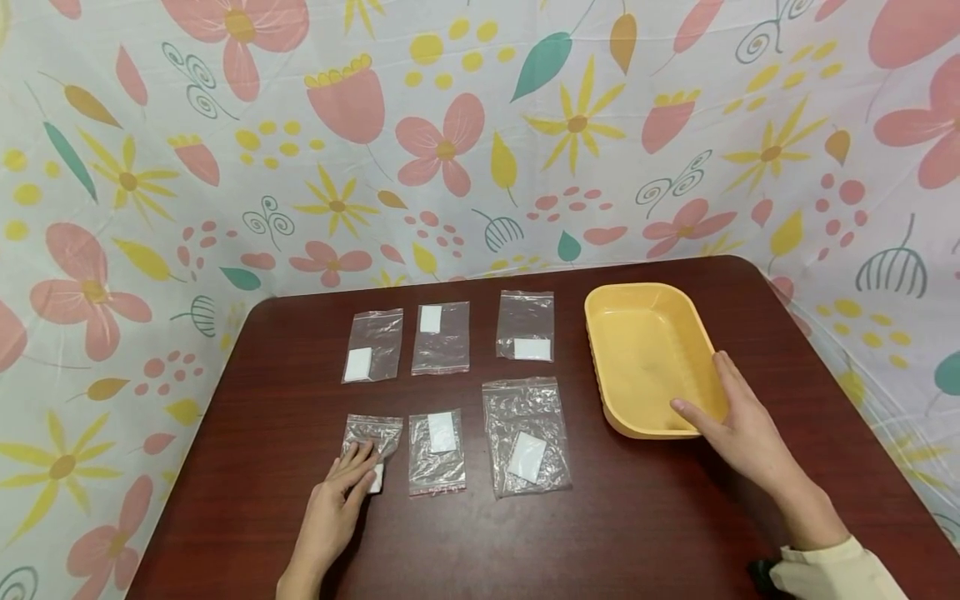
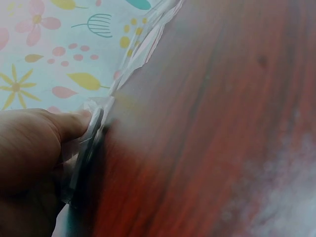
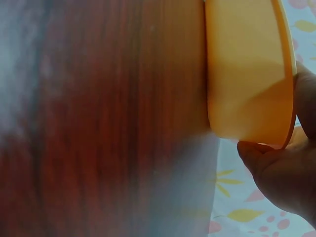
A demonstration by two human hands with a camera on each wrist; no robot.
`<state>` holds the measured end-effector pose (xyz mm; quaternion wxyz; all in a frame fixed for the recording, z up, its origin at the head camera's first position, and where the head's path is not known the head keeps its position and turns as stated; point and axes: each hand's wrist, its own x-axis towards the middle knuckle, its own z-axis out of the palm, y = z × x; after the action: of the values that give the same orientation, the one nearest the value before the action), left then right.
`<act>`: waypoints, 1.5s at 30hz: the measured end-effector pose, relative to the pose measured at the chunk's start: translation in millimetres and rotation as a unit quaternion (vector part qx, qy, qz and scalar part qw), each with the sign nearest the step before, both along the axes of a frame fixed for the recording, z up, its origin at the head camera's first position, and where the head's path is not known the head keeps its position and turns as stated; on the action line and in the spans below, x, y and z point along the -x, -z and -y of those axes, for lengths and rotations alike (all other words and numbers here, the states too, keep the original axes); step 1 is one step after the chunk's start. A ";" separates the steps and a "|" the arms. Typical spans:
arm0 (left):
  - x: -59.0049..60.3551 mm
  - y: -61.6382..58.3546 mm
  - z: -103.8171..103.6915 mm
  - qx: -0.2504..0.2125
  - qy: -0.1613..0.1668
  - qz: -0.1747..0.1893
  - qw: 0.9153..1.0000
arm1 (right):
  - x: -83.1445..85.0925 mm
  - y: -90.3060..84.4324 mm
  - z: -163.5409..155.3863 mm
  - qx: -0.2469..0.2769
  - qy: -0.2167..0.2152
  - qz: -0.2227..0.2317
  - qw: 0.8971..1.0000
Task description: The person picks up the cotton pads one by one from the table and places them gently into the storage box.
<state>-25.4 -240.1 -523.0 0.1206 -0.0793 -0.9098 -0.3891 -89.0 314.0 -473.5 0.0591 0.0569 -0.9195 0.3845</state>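
Left hand rests relaxed on the lower-left bag; five other bags lie around; right hand grips the yellow tray.

The left hand reaches forward, palm down, its fingers lightly bent and close together, the thumb alongside. The right hand angles inward from its forearm, thumb spread wide from the fingers in a grip, wrist bare above a pale sleeve.

A wood-grained, reddish-brown table lies beneath the fingers. Beyond and to both sides of them hangs white cloth printed with flowers and leaves.
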 end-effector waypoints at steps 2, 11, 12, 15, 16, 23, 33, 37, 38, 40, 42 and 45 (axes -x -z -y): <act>0.0 -0.1 0.5 -0.001 -0.001 0.002 1.000 | 0.5 0.4 -0.2 0.006 0.003 0.004 1.000; 0.7 0.2 1.0 -0.003 -0.003 0.019 1.000 | 1.4 1.1 -3.5 0.022 -0.001 0.035 0.999; 0.9 0.2 0.6 -0.004 -0.002 0.017 1.000 | 1.4 0.9 -4.0 0.023 -0.003 0.037 0.999; 1.3 -0.3 -0.4 -0.004 -0.002 0.010 1.000 | 1.8 1.0 -5.4 0.021 -0.009 0.040 0.999; 1.3 -0.7 -0.8 -0.005 -0.002 0.007 1.000 | 1.9 1.4 -5.8 0.020 -0.011 0.039 0.999; 1.1 -3.4 -2.2 -0.004 -0.004 0.005 1.000 | 2.4 3.0 -6.9 0.017 -0.015 0.027 0.999; 1.2 -2.6 -0.3 -0.001 -0.005 0.021 1.000 | 2.1 4.1 -6.1 0.016 -0.014 0.033 0.999; 2.8 -6.1 -0.5 -0.007 -0.005 0.015 1.000 | 2.1 4.2 -6.2 0.016 -0.014 0.033 0.999; 3.4 -7.4 -0.3 -0.008 -0.004 0.010 1.000 | 2.3 4.2 -6.3 0.016 -0.015 0.033 0.999; 4.9 -11.1 0.0 -0.010 0.000 -0.003 1.000 | 2.2 4.2 -6.3 0.017 -0.015 0.033 0.999; 7.1 -15.7 0.6 -0.007 0.003 -0.014 1.000 | 2.5 4.4 -6.4 0.018 -0.016 0.033 0.999; 11.6 -23.7 1.4 -0.005 0.006 -0.028 1.000 | 2.5 4.3 -6.5 0.018 -0.017 0.034 0.999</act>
<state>-37.0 -241.5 -499.2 0.1436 -0.0952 -0.9037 -0.3919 -91.6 320.5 -477.8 0.0221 0.0580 -0.9130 0.4032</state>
